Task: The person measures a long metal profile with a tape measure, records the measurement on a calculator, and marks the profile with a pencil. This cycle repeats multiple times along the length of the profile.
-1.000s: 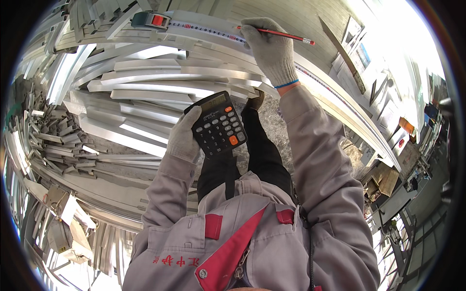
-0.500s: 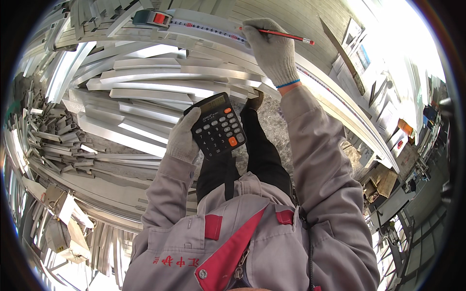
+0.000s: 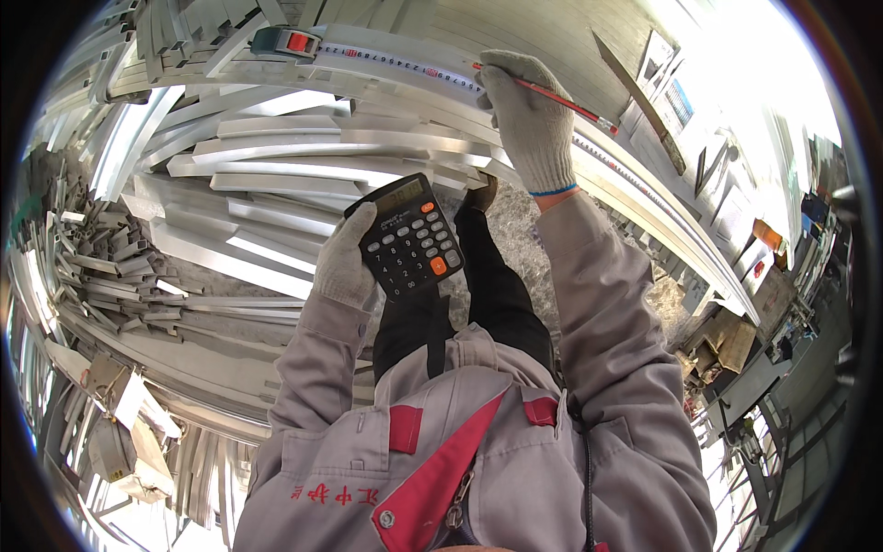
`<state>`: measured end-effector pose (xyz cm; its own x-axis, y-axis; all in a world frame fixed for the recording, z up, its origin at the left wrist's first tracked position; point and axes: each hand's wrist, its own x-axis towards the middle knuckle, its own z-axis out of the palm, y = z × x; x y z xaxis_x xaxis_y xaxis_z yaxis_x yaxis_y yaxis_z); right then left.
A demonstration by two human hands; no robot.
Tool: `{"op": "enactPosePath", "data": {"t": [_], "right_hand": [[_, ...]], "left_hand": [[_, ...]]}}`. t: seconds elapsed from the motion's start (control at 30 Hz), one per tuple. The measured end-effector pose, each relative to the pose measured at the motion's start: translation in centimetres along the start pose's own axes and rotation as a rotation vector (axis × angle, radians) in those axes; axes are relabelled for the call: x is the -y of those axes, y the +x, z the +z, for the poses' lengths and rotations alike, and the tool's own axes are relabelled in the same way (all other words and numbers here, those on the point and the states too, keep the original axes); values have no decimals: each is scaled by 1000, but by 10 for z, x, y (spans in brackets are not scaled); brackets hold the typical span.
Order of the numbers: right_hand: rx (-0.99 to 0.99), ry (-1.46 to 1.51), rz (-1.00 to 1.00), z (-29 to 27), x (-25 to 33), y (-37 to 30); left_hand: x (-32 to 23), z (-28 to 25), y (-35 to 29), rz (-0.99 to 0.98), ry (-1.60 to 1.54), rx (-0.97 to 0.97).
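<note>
My left hand (image 3: 342, 265), in a pale knit glove, grips a black calculator (image 3: 403, 250) by its left side, screen at the far end. Its keys are mostly dark or grey, with a few orange. In my gloved right hand (image 3: 532, 124) is a red pencil (image 3: 568, 103), its eraser end pointing right and toward me. That hand is over the extended tape (image 3: 391, 62) of a tape measure (image 3: 279, 41) and hides part of it. The tape runs along a long pale metal bar (image 3: 685, 225); its case rests at the far left end.
Long silver metal profiles (image 3: 276, 175) lie stacked left of centre. Short offcuts (image 3: 115, 276) are heaped at the far left. A narrow dark strip (image 3: 644, 106) lies beyond my right hand. Cardboard boxes (image 3: 722, 345) stand at the right, beside a metal frame (image 3: 750, 419).
My right hand has moved a little to the right and nearer to me along the tape, carrying the pencil. My left hand and the calculator have hardly moved.
</note>
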<state>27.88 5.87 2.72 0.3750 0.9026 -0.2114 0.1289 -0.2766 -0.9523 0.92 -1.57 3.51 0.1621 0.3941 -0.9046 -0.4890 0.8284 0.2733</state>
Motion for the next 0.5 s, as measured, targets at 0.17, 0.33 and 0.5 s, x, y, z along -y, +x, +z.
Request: {"op": "enactPosePath", "data": {"t": [0.17, 0.33, 0.5], "right_hand": [[25, 72, 48, -25, 5, -48], [46, 87, 122, -44, 0, -106], [69, 33, 166, -59, -5, -144]], "left_hand": [[1, 14, -8, 6, 13, 56], [4, 24, -14, 0, 12, 110], [14, 37, -23, 0, -36, 126]]}}
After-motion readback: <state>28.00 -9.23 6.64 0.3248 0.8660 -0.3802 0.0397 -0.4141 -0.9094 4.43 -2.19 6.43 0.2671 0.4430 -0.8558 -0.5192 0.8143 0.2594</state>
